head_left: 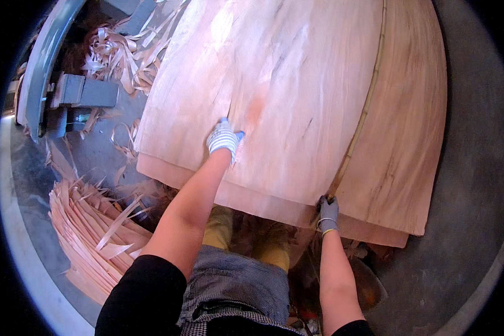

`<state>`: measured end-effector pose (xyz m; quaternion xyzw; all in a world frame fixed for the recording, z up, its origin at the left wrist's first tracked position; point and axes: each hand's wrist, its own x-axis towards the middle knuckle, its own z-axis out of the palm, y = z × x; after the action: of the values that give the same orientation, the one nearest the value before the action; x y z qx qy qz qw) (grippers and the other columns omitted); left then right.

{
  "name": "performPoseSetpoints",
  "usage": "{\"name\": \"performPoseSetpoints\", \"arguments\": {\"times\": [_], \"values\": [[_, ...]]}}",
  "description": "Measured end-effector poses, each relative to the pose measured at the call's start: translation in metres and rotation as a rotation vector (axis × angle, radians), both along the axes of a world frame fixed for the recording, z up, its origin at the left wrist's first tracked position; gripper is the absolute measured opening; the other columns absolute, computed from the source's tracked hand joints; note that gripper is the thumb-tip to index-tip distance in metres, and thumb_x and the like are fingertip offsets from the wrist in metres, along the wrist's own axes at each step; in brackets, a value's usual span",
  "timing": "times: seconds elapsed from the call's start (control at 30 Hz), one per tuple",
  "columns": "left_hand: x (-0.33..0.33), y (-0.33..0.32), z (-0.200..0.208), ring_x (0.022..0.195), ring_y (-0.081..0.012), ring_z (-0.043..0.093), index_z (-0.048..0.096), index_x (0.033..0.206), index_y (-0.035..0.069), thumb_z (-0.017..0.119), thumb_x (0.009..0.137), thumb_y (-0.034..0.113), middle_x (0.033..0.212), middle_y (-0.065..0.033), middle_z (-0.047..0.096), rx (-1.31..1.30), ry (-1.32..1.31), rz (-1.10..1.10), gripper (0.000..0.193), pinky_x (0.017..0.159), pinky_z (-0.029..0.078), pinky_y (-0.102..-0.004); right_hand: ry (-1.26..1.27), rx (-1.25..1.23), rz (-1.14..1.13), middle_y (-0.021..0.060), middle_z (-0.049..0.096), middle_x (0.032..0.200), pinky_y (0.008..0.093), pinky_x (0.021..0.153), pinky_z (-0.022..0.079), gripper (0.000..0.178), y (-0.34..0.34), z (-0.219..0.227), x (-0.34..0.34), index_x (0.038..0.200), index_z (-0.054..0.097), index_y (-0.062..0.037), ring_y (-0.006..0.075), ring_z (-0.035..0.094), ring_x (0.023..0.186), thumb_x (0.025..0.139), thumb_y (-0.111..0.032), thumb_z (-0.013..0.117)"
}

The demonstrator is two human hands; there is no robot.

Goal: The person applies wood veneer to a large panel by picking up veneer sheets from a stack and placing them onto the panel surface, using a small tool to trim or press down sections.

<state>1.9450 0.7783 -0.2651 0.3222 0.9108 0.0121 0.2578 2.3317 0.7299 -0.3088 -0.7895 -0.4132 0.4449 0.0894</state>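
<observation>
1. Here, the right hand (329,210) clamps the near end of the bamboo stick (365,113), probably light, stiff.
2. Beyond, the left hand (224,139), thumb splayed, rests on the veneer sheet (297,157) alongside, likely floppy, easily split: hold flat-palmed.

Sheets (297,168) layered one on another, upper centre to right; on them, right of centre, a stick (369,92), its lower end in the right hand (329,213). Left hand (223,138) on the sheets, left of centre. Strip bundle (84,224), lower left; loose strips (115,53), upper left, above a block (98,94).
</observation>
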Motion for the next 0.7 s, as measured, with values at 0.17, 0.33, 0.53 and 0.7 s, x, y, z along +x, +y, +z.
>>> {"name": "performPoseSetpoints", "arguments": {"times": [0.17, 0.33, 0.53, 0.7], "values": [[-0.015, 0.0, -0.018, 0.088, -0.0344, 0.061, 0.062, 0.095, 0.002, 0.061, 0.074, 0.028, 0.092, -0.0202, 0.063, 0.018, -0.154, 0.051, 0.033, 0.077, 0.048, -0.0411, 0.005, 0.149, -0.052, 0.0186, 0.061, 0.102, 0.0335, 0.082, 0.045, 0.031, -0.016, 0.001, 0.007, 0.104, 0.054, 0.0053, 0.0262, 0.058, 0.092, 0.082, -0.017, 0.06], [-0.015, -0.019, -0.024, 0.073, -0.0294, 0.062, 0.061, 0.091, 0.001, 0.061, 0.075, 0.026, 0.081, -0.0176, 0.064, 0.245, -0.418, 0.319, 0.03, 0.069, 0.048, -0.0384, -0.314, 0.405, 0.039, 0.0174, 0.062, 0.097, 0.035, 0.079, 0.046, 0.022, -0.038, 0.067, -0.037, 0.101, 0.056, 0.0023, 0.0262, 0.059, 0.089, 0.084, -0.012, 0.056], [-0.005, -0.017, -0.024, 0.071, -0.0301, 0.062, 0.061, 0.09, 0.0, 0.06, 0.076, 0.027, 0.077, -0.0173, 0.064, 0.275, -0.456, 0.45, 0.03, 0.067, 0.048, -0.0382, 0.596, -0.253, 0.33, 0.0086, 0.066, 0.08, 0.0279, 0.055, 0.049, 0.023, -0.025, 0.073, -0.194, 0.097, 0.062, -0.0001, 0.0137, 0.062, 0.065, 0.084, -0.018, 0.058], [-0.01, -0.03, -0.064, 0.053, -0.0148, 0.054, 0.057, 0.09, -0.001, 0.06, 0.081, 0.02, 0.066, -0.0082, 0.058, 0.383, -0.316, 0.312, 0.023, 0.049, 0.046, -0.0298, 0.659, -0.415, 0.197, 0.0056, 0.065, 0.072, 0.0278, 0.045, 0.044, 0.02, -0.02, 0.028, -0.269, 0.092, 0.063, -0.0029, 0.0151, 0.061, 0.054, 0.084, -0.021, 0.057]]}}
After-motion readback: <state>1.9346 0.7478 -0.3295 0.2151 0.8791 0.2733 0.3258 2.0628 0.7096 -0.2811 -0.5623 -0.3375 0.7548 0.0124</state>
